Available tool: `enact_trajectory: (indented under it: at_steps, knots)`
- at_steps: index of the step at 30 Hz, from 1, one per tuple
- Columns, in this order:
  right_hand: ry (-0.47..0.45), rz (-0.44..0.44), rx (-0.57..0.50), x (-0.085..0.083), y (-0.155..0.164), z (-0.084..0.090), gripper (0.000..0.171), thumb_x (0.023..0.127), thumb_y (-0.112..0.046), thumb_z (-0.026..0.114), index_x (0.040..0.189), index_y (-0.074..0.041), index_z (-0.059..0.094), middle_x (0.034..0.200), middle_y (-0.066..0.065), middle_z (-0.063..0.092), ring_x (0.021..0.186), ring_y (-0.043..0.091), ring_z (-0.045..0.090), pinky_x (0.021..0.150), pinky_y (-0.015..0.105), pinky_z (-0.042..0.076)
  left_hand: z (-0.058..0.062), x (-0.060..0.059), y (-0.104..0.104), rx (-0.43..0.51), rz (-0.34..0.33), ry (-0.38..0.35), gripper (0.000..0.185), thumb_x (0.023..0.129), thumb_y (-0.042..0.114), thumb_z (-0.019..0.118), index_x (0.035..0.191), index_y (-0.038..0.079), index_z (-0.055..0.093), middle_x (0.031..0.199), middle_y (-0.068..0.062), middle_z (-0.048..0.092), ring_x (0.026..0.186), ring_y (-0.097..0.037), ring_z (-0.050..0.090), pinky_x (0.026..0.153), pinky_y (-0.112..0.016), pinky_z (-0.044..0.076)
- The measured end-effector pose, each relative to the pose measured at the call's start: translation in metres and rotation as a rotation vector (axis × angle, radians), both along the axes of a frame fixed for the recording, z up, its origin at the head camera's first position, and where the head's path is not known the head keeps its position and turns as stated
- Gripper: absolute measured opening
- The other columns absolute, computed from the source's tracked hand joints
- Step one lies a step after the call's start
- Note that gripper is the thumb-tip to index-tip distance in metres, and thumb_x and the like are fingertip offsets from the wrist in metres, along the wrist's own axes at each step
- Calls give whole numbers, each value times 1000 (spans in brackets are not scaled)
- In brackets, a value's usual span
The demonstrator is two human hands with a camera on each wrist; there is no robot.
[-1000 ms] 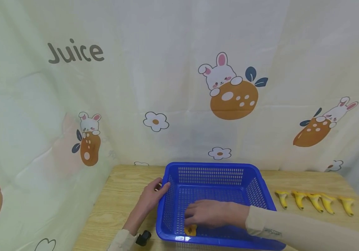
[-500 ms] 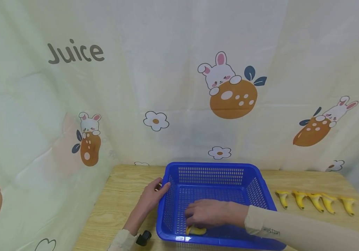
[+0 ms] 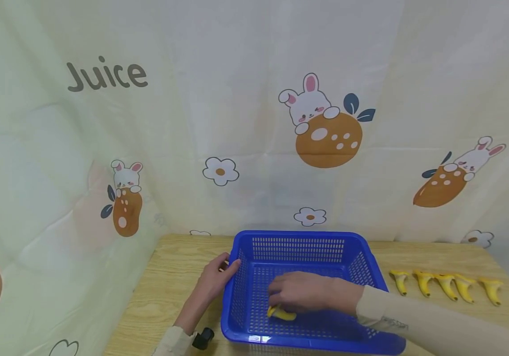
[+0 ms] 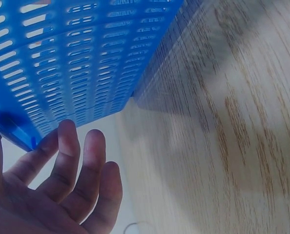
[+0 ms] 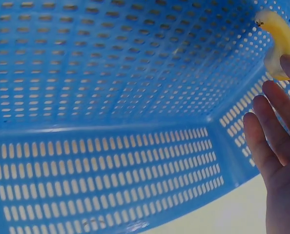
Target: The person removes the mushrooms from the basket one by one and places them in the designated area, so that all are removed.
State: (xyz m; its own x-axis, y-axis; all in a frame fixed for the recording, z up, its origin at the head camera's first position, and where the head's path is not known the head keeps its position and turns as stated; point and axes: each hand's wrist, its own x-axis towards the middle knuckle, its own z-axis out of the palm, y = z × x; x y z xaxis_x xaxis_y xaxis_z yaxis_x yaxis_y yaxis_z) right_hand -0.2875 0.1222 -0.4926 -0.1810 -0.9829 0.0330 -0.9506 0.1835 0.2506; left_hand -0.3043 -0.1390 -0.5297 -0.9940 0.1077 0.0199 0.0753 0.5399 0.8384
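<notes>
While the printed curtain [image 3: 254,99] fills everything from nine o'clock round to three, the wooden table [image 3: 178,277] sits below it, and at its six o'clock stands the blue basket [image 3: 299,242]. My left hand [image 3: 214,279] rests against the basket's rim at its nine o'clock side, fingers relaxed and slightly spread, thumb on the corner. My right hand [image 3: 300,291] is inside the basket, fingers straight and loosely apart, fingertips just above a small yellow banana [image 3: 281,313] that lies on the mesh floor toward seven o'clock; from the wrist view it seems touching or barely clear, and I cannot tell which. Five more bananas [image 3: 445,287] lie in a row on the table at the basket's three o'clock. To do this well, I judge I should keep the left hand bracing the basket so it cannot slide, and lift the right hand straight up without nudging the fruit. Readable writing: "Juice" [image 3: 107,74] on the curtain at ten o'clock; the small lettering on my right sleeve [image 3: 414,324] is too blurred.
</notes>
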Motion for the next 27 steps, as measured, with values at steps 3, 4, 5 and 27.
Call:
enact_trajectory:
  at_steps: [3, 4, 5, 27]
  knots:
    - [-17, -20, -11, -2, 7, 3, 19, 90, -23, 72, 109, -26, 72, 109, -12, 68, 102, 4, 64, 91, 19, 51, 0, 0, 0, 0, -3, 2, 37, 99, 48, 58, 111, 13, 64, 94, -7, 65, 77, -17, 61, 64, -30, 56]
    - [-23, -30, -15, -3, 9, 4, 19, 91, -23, 72, 109, -26, 72, 110, -11, 68, 103, 5, 64, 91, 20, 51, 0, 0, 0, 1, -4, 2, 37, 99, 48, 58, 112, 14, 64, 94, -7, 65, 77, -17, 61, 64, -30, 55]
    - [-29, -40, -23, -3, 11, 5, 19, 91, -23, 72, 109, -25, 72, 111, -11, 69, 104, 6, 64, 91, 20, 52, 0, 0, 0, 2, -6, 3, 37, 99, 48, 58, 112, 14, 64, 94, -7, 65, 77, -17, 61, 64, -30, 56]
    - [-59, -178, -209, -20, 77, 28, 18, 88, -20, 78, 106, -22, 72, 108, -6, 70, 100, 11, 65, 85, 26, 56, 0, 0, 1, 11, -11, 7, 38, 100, 48, 57, 113, 12, 63, 95, -8, 65, 78, -17, 61, 64, -29, 56]
